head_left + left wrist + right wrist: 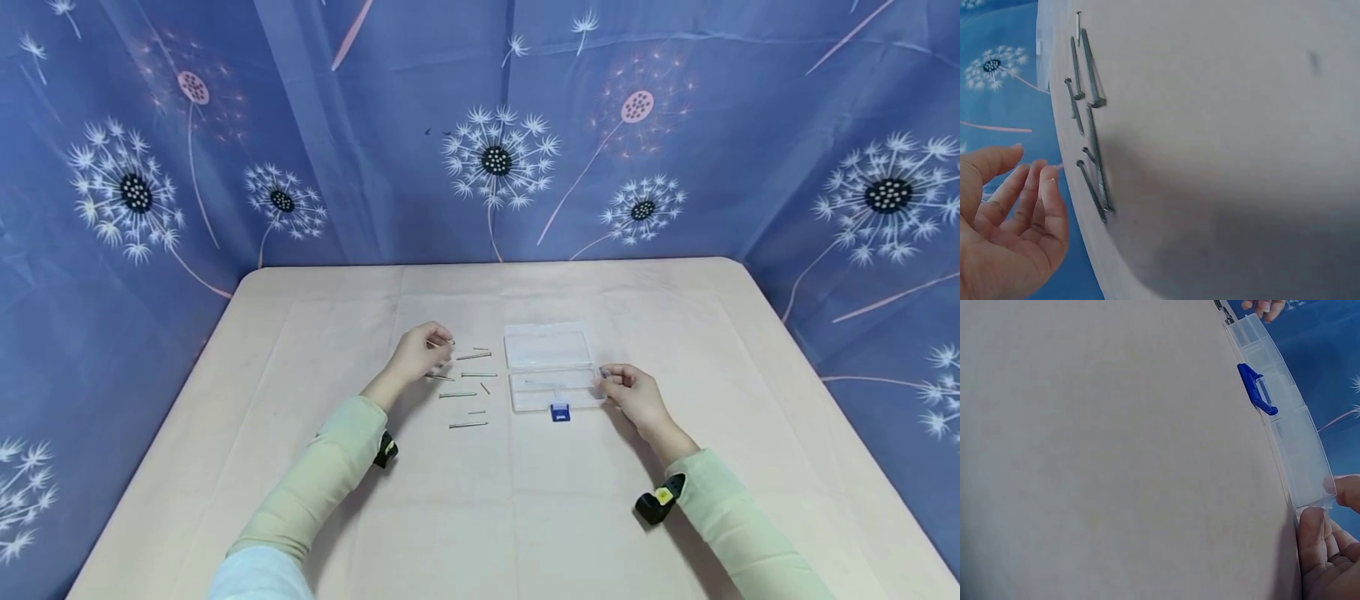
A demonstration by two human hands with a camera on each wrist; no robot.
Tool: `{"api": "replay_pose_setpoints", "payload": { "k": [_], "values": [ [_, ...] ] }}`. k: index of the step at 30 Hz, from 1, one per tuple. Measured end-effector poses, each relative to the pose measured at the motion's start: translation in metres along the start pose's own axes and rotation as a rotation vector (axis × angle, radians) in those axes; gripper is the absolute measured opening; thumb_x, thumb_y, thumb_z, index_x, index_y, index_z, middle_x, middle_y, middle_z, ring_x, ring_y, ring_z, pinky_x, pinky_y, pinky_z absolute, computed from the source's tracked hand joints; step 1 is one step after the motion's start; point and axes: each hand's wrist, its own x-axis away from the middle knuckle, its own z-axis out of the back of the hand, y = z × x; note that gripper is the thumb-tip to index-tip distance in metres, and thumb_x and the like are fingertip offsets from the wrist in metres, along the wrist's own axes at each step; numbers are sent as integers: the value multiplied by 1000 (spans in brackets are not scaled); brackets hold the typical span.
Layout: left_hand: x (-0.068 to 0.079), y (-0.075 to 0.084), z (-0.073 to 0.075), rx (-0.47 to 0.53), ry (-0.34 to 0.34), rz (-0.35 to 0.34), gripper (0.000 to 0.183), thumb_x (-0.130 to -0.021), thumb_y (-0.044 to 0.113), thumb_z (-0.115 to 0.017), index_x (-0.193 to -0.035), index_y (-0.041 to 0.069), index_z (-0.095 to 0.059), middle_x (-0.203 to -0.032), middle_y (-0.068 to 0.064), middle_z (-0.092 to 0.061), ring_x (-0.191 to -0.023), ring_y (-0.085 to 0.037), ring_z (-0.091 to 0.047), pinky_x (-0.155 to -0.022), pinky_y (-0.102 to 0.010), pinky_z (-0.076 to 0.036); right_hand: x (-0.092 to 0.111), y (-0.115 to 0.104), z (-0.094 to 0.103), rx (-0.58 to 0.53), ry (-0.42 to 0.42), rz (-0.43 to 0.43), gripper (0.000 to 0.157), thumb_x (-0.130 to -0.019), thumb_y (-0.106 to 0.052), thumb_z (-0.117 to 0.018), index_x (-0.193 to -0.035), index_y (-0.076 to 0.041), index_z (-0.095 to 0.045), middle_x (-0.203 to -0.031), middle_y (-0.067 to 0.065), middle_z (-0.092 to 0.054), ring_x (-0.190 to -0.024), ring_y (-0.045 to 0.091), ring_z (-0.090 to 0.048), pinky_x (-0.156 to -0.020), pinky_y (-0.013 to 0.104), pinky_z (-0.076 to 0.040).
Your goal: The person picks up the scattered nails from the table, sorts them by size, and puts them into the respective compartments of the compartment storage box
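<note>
A clear plastic case (557, 400) lies on the table with its lid (547, 346) folded back and a blue latch (560, 412) at its front. My right hand (633, 398) pinches the right end of the case between thumb and fingers. Inside lies a thin pale nail (543, 383). My left hand (422, 352) is raised at the left of the nails, its fingers curled. In the head view a thin metal nail (452, 342) shows at its fingertips. The left wrist view shows the palm side of the hand (1016, 231), with the held nail not distinguishable.
Between the left hand and the case lie several loose nails, long ones like this nail (468, 426) and short ones such as this nail (477, 412). The table (450, 533) has a pale cloth cover. Blue dandelion-print curtains (397, 150) enclose its back and sides.
</note>
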Motion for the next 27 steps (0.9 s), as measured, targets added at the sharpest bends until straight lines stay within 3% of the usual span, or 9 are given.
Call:
{"api": "replay_pose_setpoints", "payload": {
  "k": [5,8,17,27],
  "values": [
    [0,-7,4,34,37,13,18,-89,1,-59,-105,-7,-59,-100,-22,-62,-66,-26,-62,-53,-28,-54,0,0,0,-16,-2,4,39,-92,-9,-56,-125,10,-49,-82,-10,-55,-68,-2,-52,-60,12,-49],
    [-1,-12,5,2,59,4,18,-89,0,-59,-105,-8,-59,-101,-23,-62,-67,-24,-61,-54,-27,-53,1,0,0,-24,-2,1,39,-92,-8,-56,-125,10,-49,-81,-11,-55,-68,-2,-52,-60,12,-48],
    [-3,-19,5,-126,100,26,17,-88,1,-61,-104,-4,-62,-104,-20,-65,-98,-32,-62,-87,-40,-52,2,0,-2,-13,17,12,39,-89,-6,-58,-124,10,-50,-79,-10,-54,-66,0,-52,-58,13,-47],
    [-5,-24,7,-173,94,40,14,-86,0,-62,-99,-6,-62,-97,-20,-66,-92,-31,-61,-85,-39,-52,2,-1,-3,1,24,2,38,-90,-6,-56,-125,9,-50,-83,-8,-55,-69,-1,-52,-61,12,-49]
  ]
}}
